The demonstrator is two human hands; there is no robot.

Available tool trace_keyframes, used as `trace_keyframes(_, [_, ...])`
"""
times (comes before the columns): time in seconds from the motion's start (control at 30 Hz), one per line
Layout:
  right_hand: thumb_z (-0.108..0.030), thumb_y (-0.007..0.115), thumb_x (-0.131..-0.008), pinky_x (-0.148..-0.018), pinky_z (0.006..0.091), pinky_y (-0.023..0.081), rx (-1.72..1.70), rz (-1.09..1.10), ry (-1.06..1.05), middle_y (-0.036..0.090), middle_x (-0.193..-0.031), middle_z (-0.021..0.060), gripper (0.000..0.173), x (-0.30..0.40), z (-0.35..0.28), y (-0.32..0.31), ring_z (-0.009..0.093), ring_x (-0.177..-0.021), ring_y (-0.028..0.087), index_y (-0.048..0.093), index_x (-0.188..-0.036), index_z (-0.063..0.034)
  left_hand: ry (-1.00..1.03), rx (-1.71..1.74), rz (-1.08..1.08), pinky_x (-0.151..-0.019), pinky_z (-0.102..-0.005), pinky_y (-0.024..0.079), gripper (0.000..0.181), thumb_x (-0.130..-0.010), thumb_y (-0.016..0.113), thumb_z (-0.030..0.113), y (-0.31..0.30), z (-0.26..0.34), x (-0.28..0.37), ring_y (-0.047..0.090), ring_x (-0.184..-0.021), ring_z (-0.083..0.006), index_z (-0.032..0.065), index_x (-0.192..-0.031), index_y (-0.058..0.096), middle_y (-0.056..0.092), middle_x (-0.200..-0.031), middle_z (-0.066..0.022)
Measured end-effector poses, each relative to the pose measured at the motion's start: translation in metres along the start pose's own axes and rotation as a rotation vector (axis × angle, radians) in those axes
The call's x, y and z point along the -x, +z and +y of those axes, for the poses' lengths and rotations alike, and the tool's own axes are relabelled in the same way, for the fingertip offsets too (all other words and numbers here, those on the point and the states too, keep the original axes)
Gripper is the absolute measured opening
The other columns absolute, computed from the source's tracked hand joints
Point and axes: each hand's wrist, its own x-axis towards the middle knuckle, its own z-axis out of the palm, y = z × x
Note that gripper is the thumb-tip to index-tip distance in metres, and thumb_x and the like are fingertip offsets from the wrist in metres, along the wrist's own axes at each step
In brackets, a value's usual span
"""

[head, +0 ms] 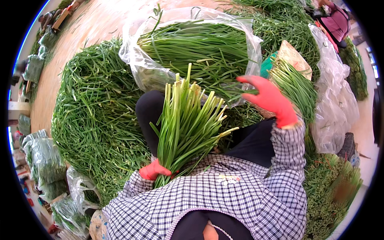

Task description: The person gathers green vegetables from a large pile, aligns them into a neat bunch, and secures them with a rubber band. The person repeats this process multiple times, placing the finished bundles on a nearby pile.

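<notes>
My left hand (156, 171), in a red glove, grips a bunch of long green stalks (186, 126) low down among the leaves. The pale cut ends fan out upward, and a few stalks lean off to the right. My right hand (267, 96), also red-gloved, is raised with thumb and fingers apart and nothing between them. Just beyond it, a smaller bundle of stalks (295, 81) leans by a pale board (295, 58) and a green object (268, 64) that is partly hidden. Ahead, a clear plastic bag (135, 67) lies open around stalks laid lengthwise (198, 45).
A large heap of loose green leaves (96, 120) spreads on the left, another (288, 24) at upper right. Crumpled clear plastic sheeting (330, 90) lies right, above budded stalks (324, 192). Filled plastic bags (45, 159) stand far left. Another person (334, 22) is at upper right.
</notes>
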Motion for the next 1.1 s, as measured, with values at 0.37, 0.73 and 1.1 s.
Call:
trace_keyframes(0.37, [-0.021,0.055,-0.089,-0.087,0.0337,0.047,-0.955,0.378,-0.273,0.067,-0.089,0.0047,0.018,-0.106,-0.089,0.028,0.017,-0.094,0.061,0.068,-0.084,-0.0101,0.088,-0.036,0.02,-0.064,-0.0312,0.048,0.051,-0.061,0.079,0.017,-0.008,-0.012,0.009,0.059,-0.075,-0.018,-0.0007,-0.105,0.059,0.063,-0.09,-0.0094])
trace_keyframes(0.73, [-0.028,0.053,-0.091,-0.04,0.0193,0.033,-0.667,0.718,0.071,0.052,-0.061,-0.0028,0.043,0.094,-0.051,-0.09,0.003,-0.046,0.041,0.051,-0.113,0.0094,0.294,0.595,-0.399,-0.05,-0.0272,0.04,0.034,-0.064,0.074,0.024,-0.01,-0.011,-0.014,0.051,-0.053,-0.0127,0.0032,-0.083,0.055,0.055,-0.07,-0.0029])
trace_keyframes(1.1, [-0.055,0.039,-0.092,-0.047,0.0219,0.042,-1.53,0.042,0.544,0.036,-0.052,-0.0047,0.063,0.016,-0.05,0.15,0.006,-0.042,0.036,0.058,-0.11,0.0016,0.362,0.582,-0.333,-0.051,-0.0297,0.04,0.028,-0.067,0.071,0.021,0.002,0.0,-0.014,0.048,-0.05,-0.0112,0.005,-0.079,0.051,0.048,-0.064,0.0004])
